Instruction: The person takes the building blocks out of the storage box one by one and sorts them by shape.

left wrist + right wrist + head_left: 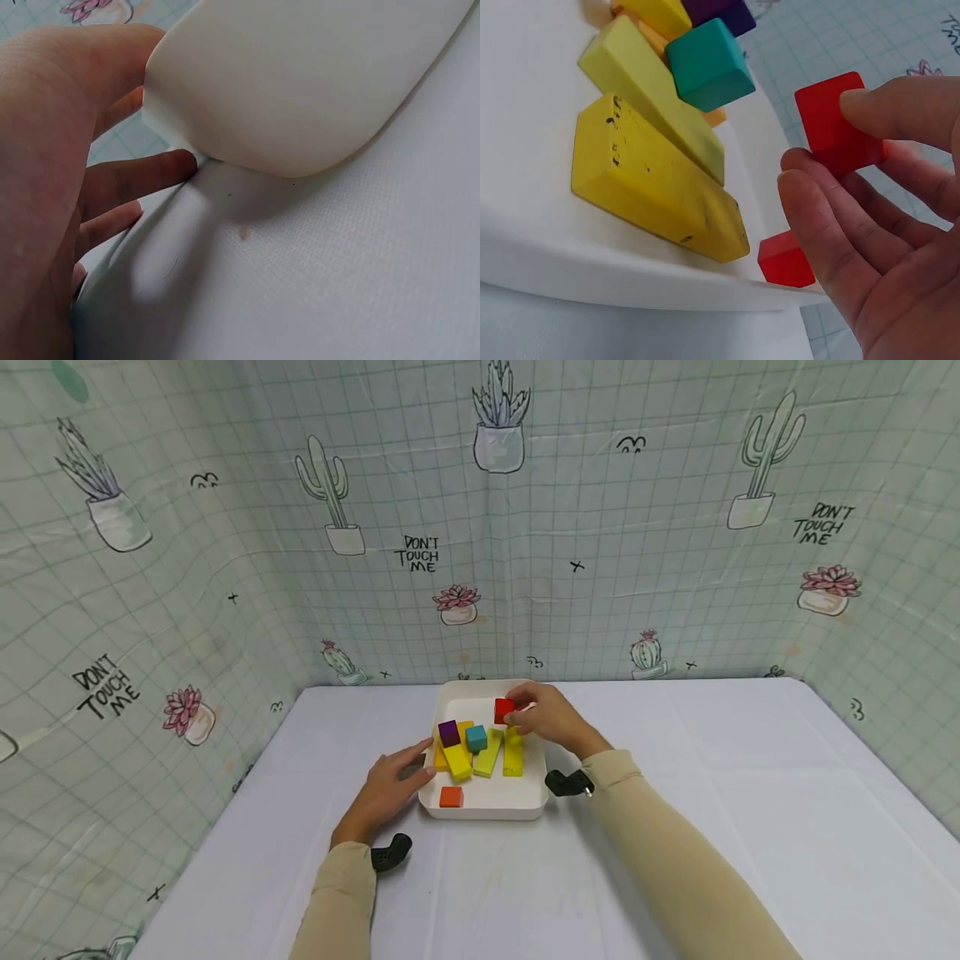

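Note:
My right hand (551,718) pinches a red block (829,116) between thumb and fingers, above the far right part of a white tray (495,806). Another red block (786,259) sits lower, by the tray's side. My left hand (386,789) holds the tray's left side, thumb over the rim and a fingertip against the outer wall in the left wrist view. Inside the tray lie a yellow block (660,184), a pale yellow block (488,753), another yellow block (457,762), a teal block (476,738), a purple block (448,732) and an orange-red block (451,797).
The tray stands on a white-covered table (712,793). Behind and beside it hangs a grid-patterned cloth (570,510) printed with potted plants. Each wrist carries a black camera mount, the right one (568,783) close beside the tray's right wall.

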Motion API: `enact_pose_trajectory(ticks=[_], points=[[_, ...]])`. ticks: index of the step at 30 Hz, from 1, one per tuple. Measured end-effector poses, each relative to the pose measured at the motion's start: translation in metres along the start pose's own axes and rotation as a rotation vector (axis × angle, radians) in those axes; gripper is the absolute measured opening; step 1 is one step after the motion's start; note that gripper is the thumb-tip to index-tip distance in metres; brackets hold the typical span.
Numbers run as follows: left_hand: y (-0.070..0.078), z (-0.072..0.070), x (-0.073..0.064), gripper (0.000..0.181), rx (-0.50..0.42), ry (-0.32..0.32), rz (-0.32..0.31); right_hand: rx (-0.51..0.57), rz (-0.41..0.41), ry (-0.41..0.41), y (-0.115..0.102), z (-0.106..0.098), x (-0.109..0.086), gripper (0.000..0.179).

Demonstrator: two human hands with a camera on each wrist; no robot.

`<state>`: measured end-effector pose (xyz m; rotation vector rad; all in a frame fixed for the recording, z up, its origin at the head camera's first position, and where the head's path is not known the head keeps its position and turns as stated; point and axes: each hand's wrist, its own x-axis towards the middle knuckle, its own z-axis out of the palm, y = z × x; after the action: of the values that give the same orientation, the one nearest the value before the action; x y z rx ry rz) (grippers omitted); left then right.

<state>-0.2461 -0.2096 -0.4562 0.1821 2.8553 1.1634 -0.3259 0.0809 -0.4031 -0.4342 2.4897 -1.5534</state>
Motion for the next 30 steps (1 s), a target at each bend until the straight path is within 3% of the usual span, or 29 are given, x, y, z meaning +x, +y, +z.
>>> enact_pose_trajectory(ticks=[14, 30], points=[[0.005, 0.0, -0.003, 0.057, -0.008, 0.011, 0.0, 0.114, -0.009, 0.03, -0.003, -0.014, -0.015, 0.04], [0.007, 0.001, -0.003, 0.058, 0.014, 0.011, -0.002, 0.157, -0.002, 0.083, 0.014, -0.04, -0.029, 0.044]])
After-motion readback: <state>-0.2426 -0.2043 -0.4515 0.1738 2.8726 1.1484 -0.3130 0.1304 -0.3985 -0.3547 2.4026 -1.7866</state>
